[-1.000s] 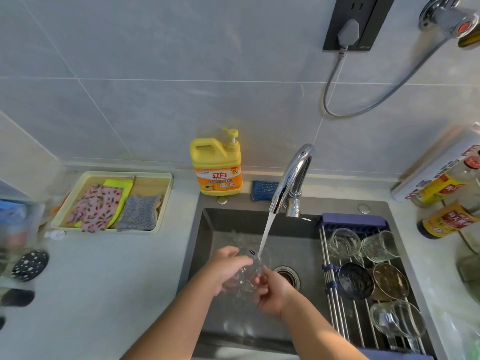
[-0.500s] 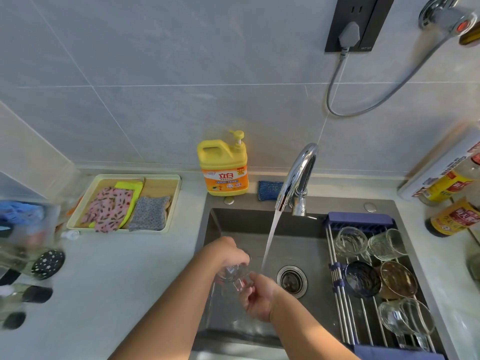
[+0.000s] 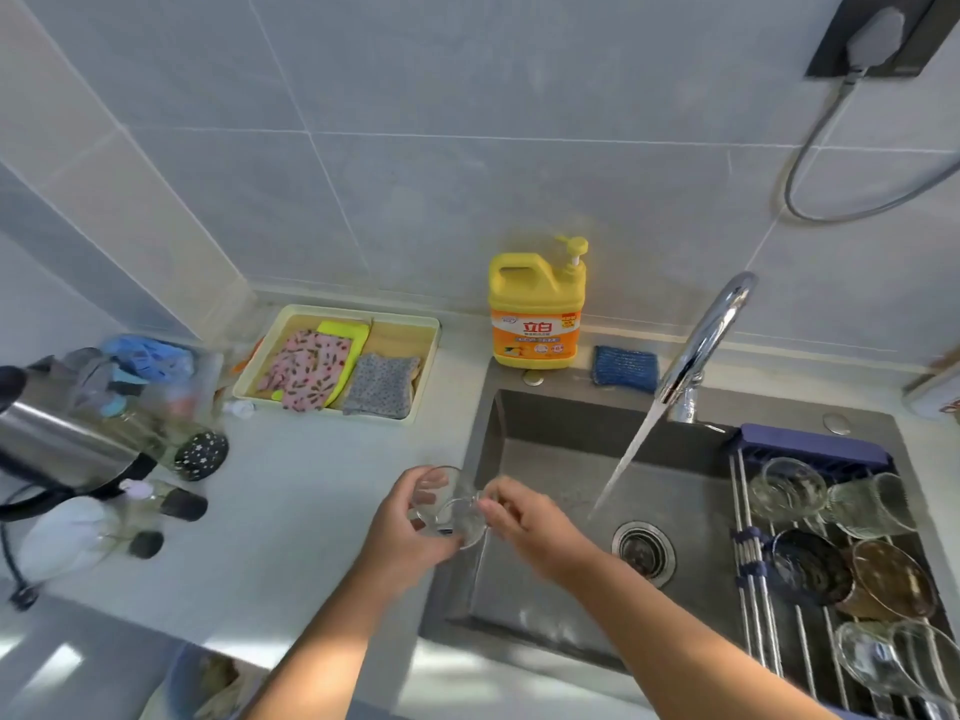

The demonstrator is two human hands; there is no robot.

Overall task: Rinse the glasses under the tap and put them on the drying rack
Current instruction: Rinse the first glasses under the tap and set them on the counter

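The left hand's fingers [image 3: 423,493] curl around a clear glass [image 3: 451,506], gripping its side so the fingertips show through the wall. The right hand's fingers [image 3: 501,504] pinch narrowly at the rim on the opposite side. Both the left hand [image 3: 410,527] and the right hand [image 3: 535,530] thus share the one glass, which hangs tilted over the left edge of the sink [image 3: 545,423], just where basin meets bench [image 3: 311,491].

The main risk is a slip: the glass looks wet, and the pinch at the rim seems a light hold. If either hand lets go early, the glass could strike the sink edge and crack.

The stream from the tap [image 3: 711,330] falls well to the right of the glass and does not touch it, so water runs unused. The drying rack [image 3: 753,537] lies across the sink's right side and already carries several glasses and bowls. Crowding there may knock one against another when the next glass is set down.
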